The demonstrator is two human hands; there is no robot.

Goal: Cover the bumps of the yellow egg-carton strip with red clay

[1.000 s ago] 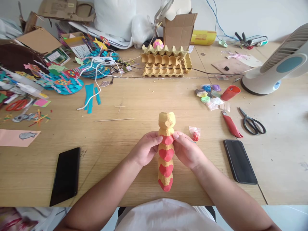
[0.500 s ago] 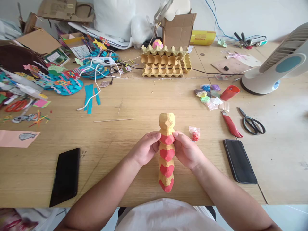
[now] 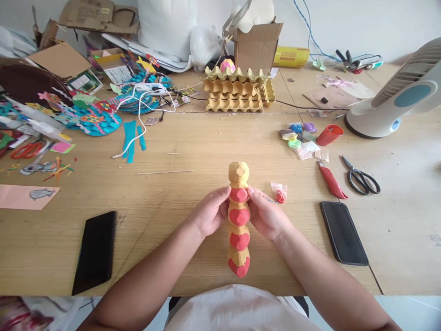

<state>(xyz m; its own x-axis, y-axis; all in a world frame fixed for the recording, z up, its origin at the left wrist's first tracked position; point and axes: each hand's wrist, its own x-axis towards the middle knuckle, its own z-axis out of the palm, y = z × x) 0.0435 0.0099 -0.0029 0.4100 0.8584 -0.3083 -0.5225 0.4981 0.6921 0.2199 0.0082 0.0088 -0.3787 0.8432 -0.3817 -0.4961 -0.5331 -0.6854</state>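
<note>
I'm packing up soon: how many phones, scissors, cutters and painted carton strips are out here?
Phones: 2, both black, one left, one right.
Scissors: 2, one black-handled, one red-handled.
Utility knife: 1, red.
Painted carton strip: 1, held between left hand and right hand.
Total: 6.

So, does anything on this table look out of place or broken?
Nothing looks damaged. The orange-and-red stack of egg-carton cups sits straight between the left hand and right hand. Only the far-left side is messy: paper cut-outs lie scattered, and a white cable trails across them.
</note>
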